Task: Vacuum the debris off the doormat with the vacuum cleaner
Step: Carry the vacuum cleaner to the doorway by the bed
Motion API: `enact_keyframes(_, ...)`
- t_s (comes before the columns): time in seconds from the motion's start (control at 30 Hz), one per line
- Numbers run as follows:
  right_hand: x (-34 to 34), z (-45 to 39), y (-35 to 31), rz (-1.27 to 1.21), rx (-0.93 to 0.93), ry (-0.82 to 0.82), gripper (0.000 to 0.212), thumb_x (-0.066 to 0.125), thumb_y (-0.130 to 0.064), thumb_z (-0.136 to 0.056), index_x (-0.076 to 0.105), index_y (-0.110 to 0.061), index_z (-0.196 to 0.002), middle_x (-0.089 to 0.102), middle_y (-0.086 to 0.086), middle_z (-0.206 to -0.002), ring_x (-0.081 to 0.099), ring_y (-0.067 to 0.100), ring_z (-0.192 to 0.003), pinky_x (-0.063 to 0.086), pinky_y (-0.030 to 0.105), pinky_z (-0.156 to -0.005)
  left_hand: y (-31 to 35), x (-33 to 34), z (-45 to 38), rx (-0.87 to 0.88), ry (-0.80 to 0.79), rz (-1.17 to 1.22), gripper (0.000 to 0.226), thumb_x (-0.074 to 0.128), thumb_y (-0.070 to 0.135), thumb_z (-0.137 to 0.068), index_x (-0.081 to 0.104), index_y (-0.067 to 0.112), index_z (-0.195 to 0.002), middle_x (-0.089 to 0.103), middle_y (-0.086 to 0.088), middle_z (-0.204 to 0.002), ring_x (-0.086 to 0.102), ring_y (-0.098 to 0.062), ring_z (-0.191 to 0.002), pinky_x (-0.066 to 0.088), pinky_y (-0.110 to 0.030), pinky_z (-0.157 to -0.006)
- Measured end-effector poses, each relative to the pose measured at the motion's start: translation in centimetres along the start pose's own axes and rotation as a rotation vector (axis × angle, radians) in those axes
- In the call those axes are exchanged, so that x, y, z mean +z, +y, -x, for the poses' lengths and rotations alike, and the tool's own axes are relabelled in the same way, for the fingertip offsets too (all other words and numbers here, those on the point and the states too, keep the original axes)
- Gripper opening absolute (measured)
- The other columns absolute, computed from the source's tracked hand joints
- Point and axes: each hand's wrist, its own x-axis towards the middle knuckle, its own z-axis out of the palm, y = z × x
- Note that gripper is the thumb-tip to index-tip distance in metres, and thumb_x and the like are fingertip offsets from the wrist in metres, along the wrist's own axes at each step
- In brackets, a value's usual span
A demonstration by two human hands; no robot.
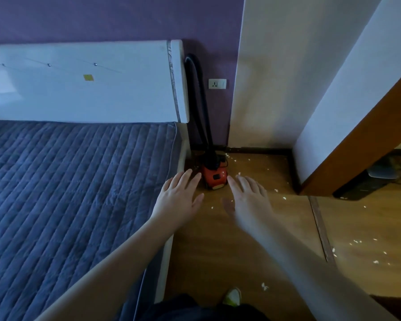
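A small red vacuum cleaner (214,178) stands on the wooden floor in the corner between the bed and the wall. Its black hose (198,93) loops up along the headboard. My left hand (178,198) and my right hand (249,196) are stretched out in front of me, fingers straight and spread, palms down, holding nothing. Both hover just short of the vacuum cleaner, one on each side. White debris scraps (264,286) lie scattered on the floor. At the bottom right corner a dark edge (394,304) shows; I cannot tell whether it is the doormat.
A bed with a blue quilted cover (67,193) and a white headboard (86,82) fills the left. A wall socket (217,84) sits above the vacuum cleaner. A brown door (357,144) stands open at the right. My shoe (232,296) is at the bottom.
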Motion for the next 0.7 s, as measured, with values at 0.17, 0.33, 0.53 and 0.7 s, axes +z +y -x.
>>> enact_keyframes(0.17, 0.2, -5.3, 0.6, -0.02, -0.065, -0.021, 0.069, 0.037, -0.054, -0.098, 0.016, -0.022, -0.156, 0.025, 0.006, -0.159, 0.02, 0.024, -0.148, 0.016, 0.039, -0.12, -0.9, 1.5, -5.0, 0.016, 0.021, -0.001, 0.064, 0.027, 0.056, -0.101, 0.007, 0.032, -0.157, 0.008, 0.001, -0.165, 0.004, -0.019, -0.152, 0.006, -0.038, -0.121)
enact_keyframes(0.33, 1.8, -12.1, 1.0, -0.002, -0.058, -0.039, 0.068, 0.037, -0.054, -0.098, 0.018, -0.021, -0.155, 0.027, 0.007, -0.159, 0.023, 0.024, -0.147, 0.019, 0.038, -0.119, -3.3, 2.7, -11.6, 0.036, 0.01, 0.013, 0.064, 0.029, 0.054, -0.101, 0.014, 0.028, -0.157, 0.014, -0.001, -0.164, 0.008, -0.021, -0.152, 0.01, -0.038, -0.121)
enact_keyframes(0.53, 2.9, -21.2, 0.1, 0.02, -0.022, -0.079, 0.069, 0.039, -0.053, -0.098, 0.015, -0.022, -0.155, 0.024, 0.006, -0.159, 0.023, 0.025, -0.147, 0.02, 0.04, -0.119, -8.6, 4.1, -19.4, 0.008, -0.025, 0.046, 0.065, 0.028, 0.054, -0.101, 0.011, 0.027, -0.157, 0.009, -0.001, -0.165, 0.004, -0.02, -0.153, 0.007, -0.038, -0.121)
enact_keyframes(0.7, 3.3, -27.0, 0.3, 0.018, 0.002, -0.102, 0.069, 0.042, -0.051, -0.098, 0.018, -0.022, -0.155, 0.027, 0.007, -0.158, 0.027, 0.026, -0.145, 0.025, 0.041, -0.118, -12.4, 4.6, -25.3, 0.023, -0.056, 0.052, 0.063, 0.029, 0.053, -0.102, 0.011, 0.028, -0.157, 0.008, -0.001, -0.165, 0.003, -0.02, -0.153, 0.007, -0.039, -0.12)
